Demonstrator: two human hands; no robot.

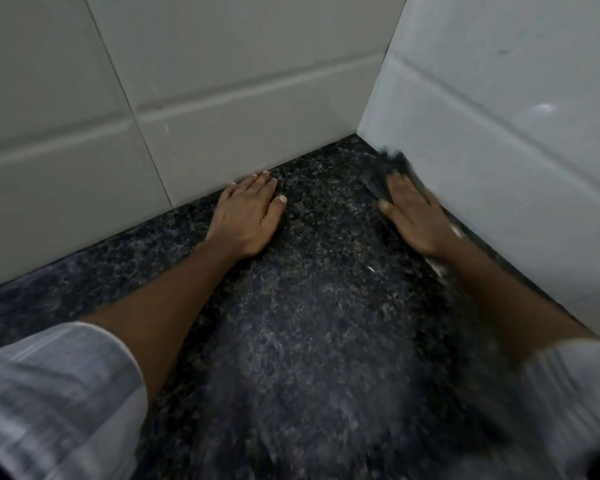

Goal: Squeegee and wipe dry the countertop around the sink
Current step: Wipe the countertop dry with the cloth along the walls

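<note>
A dark speckled granite countertop (312,306) fills the lower view and runs into a tiled corner. My left hand (248,216) lies flat on the stone, palm down, fingers together, fingertips near the back wall. My right hand (413,216) presses flat on a dark cloth (383,169) against the right wall, close to the corner. The cloth is blurred and mostly hidden under my fingers. No sink or squeegee is in view.
A white tiled back wall (187,98) and a white tiled right wall (499,133) meet at the corner (355,135). Light striped sleeves (56,393) cover my upper arms at both lower edges of the view.
</note>
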